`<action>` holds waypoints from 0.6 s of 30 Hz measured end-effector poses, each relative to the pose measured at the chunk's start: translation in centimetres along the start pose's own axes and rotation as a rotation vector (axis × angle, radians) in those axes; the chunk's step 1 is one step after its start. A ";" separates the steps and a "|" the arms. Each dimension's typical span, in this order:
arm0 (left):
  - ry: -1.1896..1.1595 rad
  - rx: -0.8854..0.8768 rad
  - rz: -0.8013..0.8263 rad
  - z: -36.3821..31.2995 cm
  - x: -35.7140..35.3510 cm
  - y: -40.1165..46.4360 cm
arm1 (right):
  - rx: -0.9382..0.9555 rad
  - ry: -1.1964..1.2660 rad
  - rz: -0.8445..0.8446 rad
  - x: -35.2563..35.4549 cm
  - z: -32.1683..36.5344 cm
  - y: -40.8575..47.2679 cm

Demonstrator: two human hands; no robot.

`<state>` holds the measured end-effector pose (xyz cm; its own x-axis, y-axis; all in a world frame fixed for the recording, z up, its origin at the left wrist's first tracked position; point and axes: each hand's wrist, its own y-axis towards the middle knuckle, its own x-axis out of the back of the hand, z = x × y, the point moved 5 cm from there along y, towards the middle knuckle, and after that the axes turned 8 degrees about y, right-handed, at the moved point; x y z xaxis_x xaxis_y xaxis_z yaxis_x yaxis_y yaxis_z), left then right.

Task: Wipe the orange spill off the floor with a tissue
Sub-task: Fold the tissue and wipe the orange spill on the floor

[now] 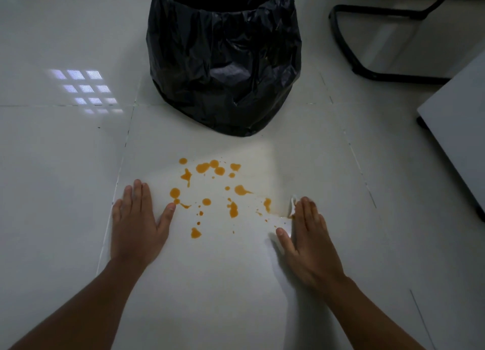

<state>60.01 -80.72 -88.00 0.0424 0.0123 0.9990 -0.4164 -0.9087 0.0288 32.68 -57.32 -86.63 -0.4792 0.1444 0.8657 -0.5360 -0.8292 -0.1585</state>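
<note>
The orange spill (210, 192) is seen as scattered drops and blots on the pale tiled floor (65, 166), between the two hands and just in front of a bin lined with a black bag (223, 58). A white tissue (290, 218) is pressed flat to the floor under the right hand (307, 242), its edge showing beside the fingers at the spill's right margin. The left hand (137, 223) is laid flat, fingers together and thumb spread, just beside the leftmost drops. A black chair frame (367, 34) is seen at upper right.
</note>
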 end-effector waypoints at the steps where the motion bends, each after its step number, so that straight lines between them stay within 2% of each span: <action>1: -0.005 -0.001 -0.001 0.0 0.0 0.0 | -0.024 0.013 0.004 -0.4 0.5 -0.7; 3: -0.018 -0.002 -0.002 -0.1 0.1 0.0 | -0.034 0.040 0.030 -1.7 2.5 -2.2; 8: -0.040 0.002 -0.007 0.0 0.2 -0.1 | 0.076 0.106 0.066 -5.0 8.0 -3.1; 13: -0.054 0.001 -0.008 0.1 0.2 -0.1 | -0.005 0.022 0.009 -3.6 5.7 -2.2; 18: -0.050 -0.001 -0.010 0.1 0.0 0.0 | -0.165 0.118 0.005 -1.6 3.3 0.6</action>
<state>60.07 -80.70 -88.00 0.0917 0.0001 0.9958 -0.4171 -0.9080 0.0385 35.40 -59.87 -86.58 -0.5551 0.2108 0.8046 -0.6352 -0.7320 -0.2464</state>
